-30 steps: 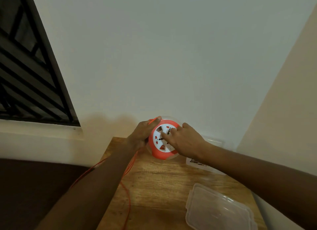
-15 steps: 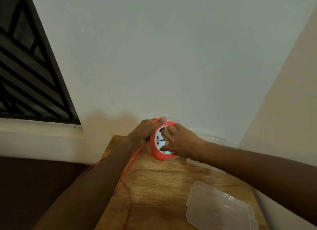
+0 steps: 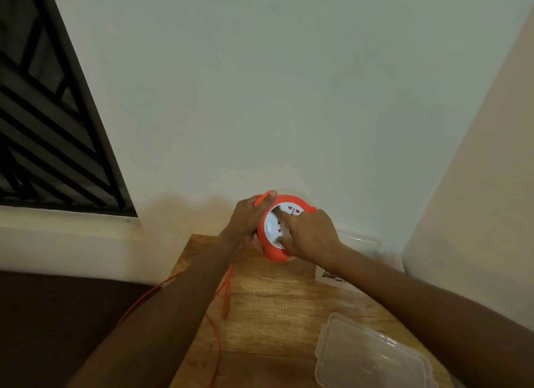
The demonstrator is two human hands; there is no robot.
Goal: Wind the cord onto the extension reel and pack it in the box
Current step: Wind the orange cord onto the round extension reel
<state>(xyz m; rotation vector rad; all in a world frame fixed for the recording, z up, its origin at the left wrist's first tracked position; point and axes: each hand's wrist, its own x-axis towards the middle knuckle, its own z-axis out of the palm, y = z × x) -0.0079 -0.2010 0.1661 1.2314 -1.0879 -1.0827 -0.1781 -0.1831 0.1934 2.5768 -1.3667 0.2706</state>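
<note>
An orange extension reel [image 3: 273, 250] with a white socket face is held upright above the far end of the wooden table [image 3: 274, 315]. My left hand [image 3: 248, 218] grips its left rim and pins the orange cord at the top with the thumb. My right hand [image 3: 307, 234] presses its fingers on the white face. The thin orange cord [image 3: 224, 295] hangs below the reel, loops over the table and trails off the left edge. A clear plastic box [image 3: 364, 243] stands behind my right forearm, partly hidden.
A clear plastic lid [image 3: 367, 358] lies at the near right of the table. Walls close in behind and on the right. A barred window [image 3: 43, 127] is at the left, with a dark surface [image 3: 57, 315] below it.
My right hand has turned on the white face, which has rotated. The reel sits slightly higher and more tilted. The loose cord on the table has shifted.
</note>
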